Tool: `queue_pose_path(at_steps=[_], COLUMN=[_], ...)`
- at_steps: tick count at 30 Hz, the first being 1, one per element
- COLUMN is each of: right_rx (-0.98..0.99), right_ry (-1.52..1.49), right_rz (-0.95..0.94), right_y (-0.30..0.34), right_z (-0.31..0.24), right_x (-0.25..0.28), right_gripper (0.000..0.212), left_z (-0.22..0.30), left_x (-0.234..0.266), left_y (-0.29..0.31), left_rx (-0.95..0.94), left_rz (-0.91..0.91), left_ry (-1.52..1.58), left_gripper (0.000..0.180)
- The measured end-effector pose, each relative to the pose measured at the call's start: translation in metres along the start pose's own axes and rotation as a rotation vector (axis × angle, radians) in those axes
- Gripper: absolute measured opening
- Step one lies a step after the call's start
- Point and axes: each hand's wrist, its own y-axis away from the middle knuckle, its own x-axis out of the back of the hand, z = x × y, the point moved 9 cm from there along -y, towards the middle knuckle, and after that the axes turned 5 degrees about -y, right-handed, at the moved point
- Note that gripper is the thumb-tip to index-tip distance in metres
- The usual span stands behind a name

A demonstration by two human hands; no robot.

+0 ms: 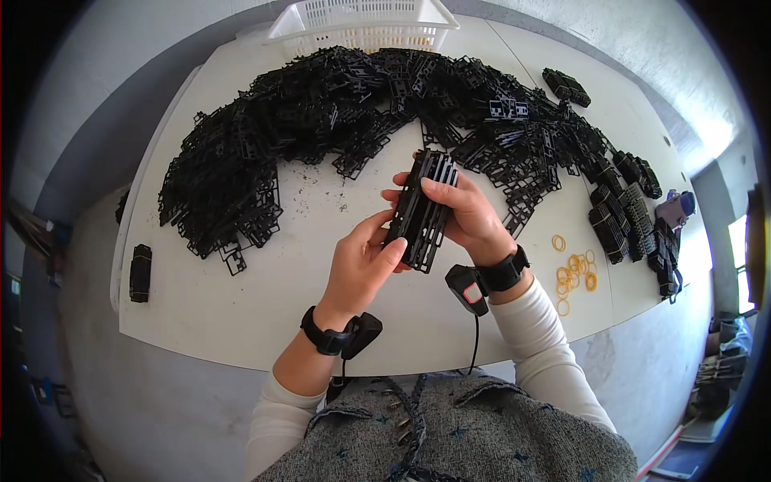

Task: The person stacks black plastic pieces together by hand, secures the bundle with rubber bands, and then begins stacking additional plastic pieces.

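Observation:
Both my hands hold one stack of black plastic frames point(419, 210) above the middle of the white table point(321, 297). The stack is tilted, its far end leaning slightly right. My left hand point(363, 261) grips its lower left side, thumb across the near part. My right hand point(470, 210) closes round the upper right side, thumb on top near the far end. Some fingers are hidden behind the stack. Beyond my hands, a large heap of loose black plastic frames point(313, 108) curves across the table. Yellow rubber bands point(572, 273) lie to the right of my right wrist.
Bundled black stacks point(612, 221) sit at the right edge, with another bundle point(566, 87) at the far right and one point(140, 273) at the left edge. A white plastic basket point(365, 28) stands behind the heap. A purple-grey object point(676, 209) is by the right edge.

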Motion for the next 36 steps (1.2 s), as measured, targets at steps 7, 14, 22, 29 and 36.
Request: queue_pose_path(at_steps=[7, 14, 22, 29, 36], right_rx=[0.018, 0.016, -0.060, -0.081, -0.111], right_ry=[0.002, 0.039, 0.031, 0.017, 0.026], right_rz=[-0.004, 0.035, 0.032, 0.006, 0.018], right_y=[0.001, 0.001, 0.002, 0.001, 0.002], right_z=[-0.002, -0.003, 0.000, 0.001, 0.003], right_x=[-0.009, -0.003, -0.003, -0.002, 0.001], right_gripper=[0.044, 0.038, 0.035, 0.033, 0.034], left_z=[0.000, -0.001, 0.015, 0.011, -0.003], left_x=[0.001, 0.001, 0.003, 0.002, 0.002], left_y=[0.000, 0.000, 0.000, 0.001, 0.000], left_rx=[-0.097, -0.035, -0.090, -0.020, 0.005], left_rz=[-0.035, 0.012, -0.013, -0.054, -0.095], left_ry=[-0.177, -0.203, -0.558, -0.521, -0.300], left_gripper=[0.048, 0.046, 0.049, 0.054, 0.052])
